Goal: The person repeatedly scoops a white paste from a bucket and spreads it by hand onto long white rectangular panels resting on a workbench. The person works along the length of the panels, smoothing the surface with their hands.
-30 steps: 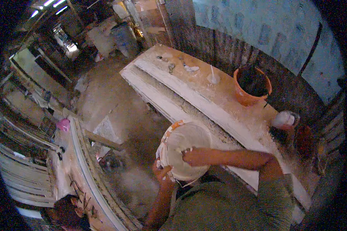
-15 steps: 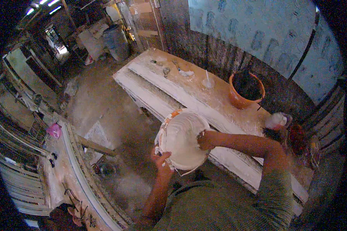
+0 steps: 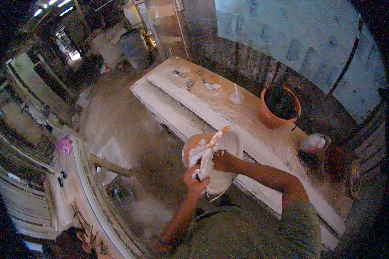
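An orange bucket (image 3: 192, 147) coated with wet white plaster is held in front of my body, tilted sharply so its opening faces right. My left hand (image 3: 197, 180) is closed around its plaster-caked rim. At the opening, my right hand (image 3: 224, 162) reaches in among the white plaster; its fingers are mostly hidden, so their grip does not show. Behind the bucket runs a long bench (image 3: 250, 113) smeared with white, with long pale plaster-covered strips (image 3: 183, 113) along its near side.
A second orange bucket (image 3: 270, 117), dark inside, stands at the bench's far side. Small tools and white lumps (image 3: 212, 86) lie farther left on it. A white-coated container (image 3: 314, 141) is at the right. Another narrow bench (image 3: 65, 194) with a pink bag (image 3: 65, 146) runs along the left.
The bucket has tipped from facing up at me to facing right, showing its orange outside. My left hand has moved slightly right with the rim; my right hand has shifted slightly left.
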`<state>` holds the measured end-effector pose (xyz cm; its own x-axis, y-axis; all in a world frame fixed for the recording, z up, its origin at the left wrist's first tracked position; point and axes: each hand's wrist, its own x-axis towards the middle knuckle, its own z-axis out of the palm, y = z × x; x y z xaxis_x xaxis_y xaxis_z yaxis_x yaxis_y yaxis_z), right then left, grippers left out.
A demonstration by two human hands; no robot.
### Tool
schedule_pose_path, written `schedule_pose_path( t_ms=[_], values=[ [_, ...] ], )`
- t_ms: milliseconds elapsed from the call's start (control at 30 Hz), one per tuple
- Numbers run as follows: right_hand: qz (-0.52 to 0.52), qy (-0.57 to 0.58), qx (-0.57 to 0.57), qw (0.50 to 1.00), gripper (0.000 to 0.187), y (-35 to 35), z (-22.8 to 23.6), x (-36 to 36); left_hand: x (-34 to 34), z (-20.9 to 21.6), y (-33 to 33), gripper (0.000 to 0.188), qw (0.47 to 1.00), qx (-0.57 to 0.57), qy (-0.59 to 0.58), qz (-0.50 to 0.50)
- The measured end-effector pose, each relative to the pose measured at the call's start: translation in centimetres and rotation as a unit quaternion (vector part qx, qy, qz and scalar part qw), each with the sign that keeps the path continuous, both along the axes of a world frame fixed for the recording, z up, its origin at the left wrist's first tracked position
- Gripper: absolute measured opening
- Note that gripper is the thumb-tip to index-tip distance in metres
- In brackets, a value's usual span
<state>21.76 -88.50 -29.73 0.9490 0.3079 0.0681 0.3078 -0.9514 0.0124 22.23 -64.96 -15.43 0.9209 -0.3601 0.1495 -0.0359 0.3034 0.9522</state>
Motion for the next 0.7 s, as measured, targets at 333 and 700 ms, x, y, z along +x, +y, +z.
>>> schedule_pose_path(
  t_ms=[333,700],
  values=[
    [-0.078,0.087,0.329,0.937,0.037,4.5,-0.2,-5.3,-2.8,-1.4,-4.9,0.026,0.986,0.104,-0.124,0.044],
    [-0.158,0.115,0.287,0.938,0.033,5.1,7.5,1.1,1.7,-12.2,-4.0,0.032,0.994,0.007,0.086,0.064]
  ],
)
